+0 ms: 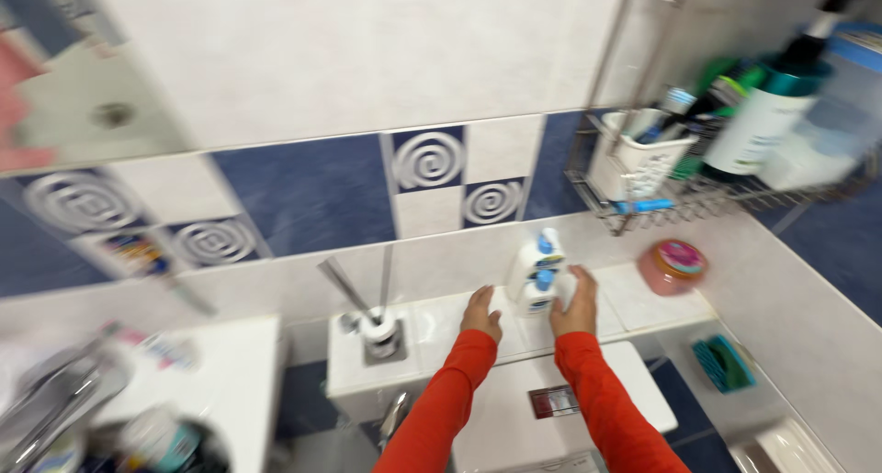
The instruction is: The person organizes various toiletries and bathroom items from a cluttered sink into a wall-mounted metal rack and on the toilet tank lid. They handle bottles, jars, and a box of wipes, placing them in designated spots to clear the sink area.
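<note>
White bottle (536, 273) with blue markings stands upright on the white tiled ledge (643, 303) against the far wall, between both hands. The right hand (576, 306) is wrapped against its right side; the left hand (480, 312) rests at its left base, though blur hides whether that grip truly closes. A pink round tin (673, 265) sits to the right, a wire rack (698, 197) of bottles above it.
</note>
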